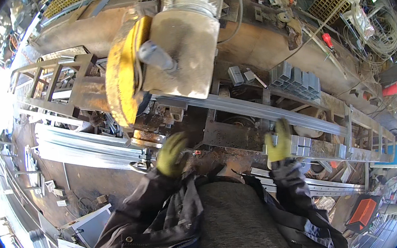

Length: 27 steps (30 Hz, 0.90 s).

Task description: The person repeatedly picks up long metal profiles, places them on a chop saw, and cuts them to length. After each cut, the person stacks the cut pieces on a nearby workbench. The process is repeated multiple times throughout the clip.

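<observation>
Both of my hands wear yellow-green work gloves. My left hand (pixel 172 156) is raised just below the cutting machine, near its rusty clamp area (pixel 170 112); its fingers are stretched out and hold nothing. My right hand (pixel 278 143) is open, thumb apart from the upright fingers, beside a row of short cut metal pieces (pixel 301 146). Whether it touches them I cannot tell. Ahead stands the cut-off saw, with a worn yellow blade guard (pixel 125 76) and a grey motor housing (pixel 182 51). Long silvery metal profiles (pixel 256 109) run from under the saw toward the right.
A bundle of long shiny bars (pixel 87 145) lies at the left. Stacked square tube pieces (pixel 294 80) sit beyond the profiles. A metal roller frame (pixel 360 146) extends right. An orange-and-black box (pixel 362 214) is at lower right, coiled cable (pixel 378 32) at upper right.
</observation>
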{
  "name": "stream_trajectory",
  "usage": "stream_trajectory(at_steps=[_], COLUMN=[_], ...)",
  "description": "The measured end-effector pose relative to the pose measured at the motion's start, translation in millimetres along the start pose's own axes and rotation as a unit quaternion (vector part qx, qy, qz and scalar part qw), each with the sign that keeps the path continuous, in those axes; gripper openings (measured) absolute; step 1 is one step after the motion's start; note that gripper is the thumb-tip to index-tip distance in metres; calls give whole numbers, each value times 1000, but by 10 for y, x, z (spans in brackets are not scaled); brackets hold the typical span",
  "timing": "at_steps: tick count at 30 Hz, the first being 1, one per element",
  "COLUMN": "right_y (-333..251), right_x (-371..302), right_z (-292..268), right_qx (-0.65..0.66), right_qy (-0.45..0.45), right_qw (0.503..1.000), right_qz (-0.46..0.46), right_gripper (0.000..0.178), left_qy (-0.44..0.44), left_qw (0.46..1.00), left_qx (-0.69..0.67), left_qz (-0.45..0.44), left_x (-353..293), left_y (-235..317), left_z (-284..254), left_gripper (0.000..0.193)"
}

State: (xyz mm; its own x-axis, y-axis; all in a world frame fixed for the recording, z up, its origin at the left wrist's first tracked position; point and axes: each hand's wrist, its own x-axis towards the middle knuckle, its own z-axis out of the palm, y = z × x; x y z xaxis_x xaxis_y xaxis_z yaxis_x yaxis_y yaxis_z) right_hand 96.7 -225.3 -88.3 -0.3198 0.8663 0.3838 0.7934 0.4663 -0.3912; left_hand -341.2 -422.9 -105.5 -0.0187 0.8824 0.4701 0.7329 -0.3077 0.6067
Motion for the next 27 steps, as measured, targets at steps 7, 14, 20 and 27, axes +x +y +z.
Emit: stream_trajectory(at_steps=[7, 14, 20, 27], right_y=[-1531, -1609, -1557, -1530], right_x=[635, 958, 924, 895], right_z=[1221, 1703, 1685, 1713], right_qx=[4, -119, -157, -137], right_qy=[-126, -259, -291, -267], right_qw=[982, 951, 936, 945], right_qz=[-139, -117, -117, -127], right_gripper=[88, 109, 111, 109], left_qy=[227, 375, 360, 112], left_qw=[937, 684, 571, 938], left_qx=[167, -221, -515, 211], left_qz=[-208, -586, -528, -251], left_x=[-1588, -2632, -2443, -1647], left_y=[-640, -2052, -2141, -676], left_z=[-1157, -591, -91, -697], left_gripper=[49, 66, 91, 42])
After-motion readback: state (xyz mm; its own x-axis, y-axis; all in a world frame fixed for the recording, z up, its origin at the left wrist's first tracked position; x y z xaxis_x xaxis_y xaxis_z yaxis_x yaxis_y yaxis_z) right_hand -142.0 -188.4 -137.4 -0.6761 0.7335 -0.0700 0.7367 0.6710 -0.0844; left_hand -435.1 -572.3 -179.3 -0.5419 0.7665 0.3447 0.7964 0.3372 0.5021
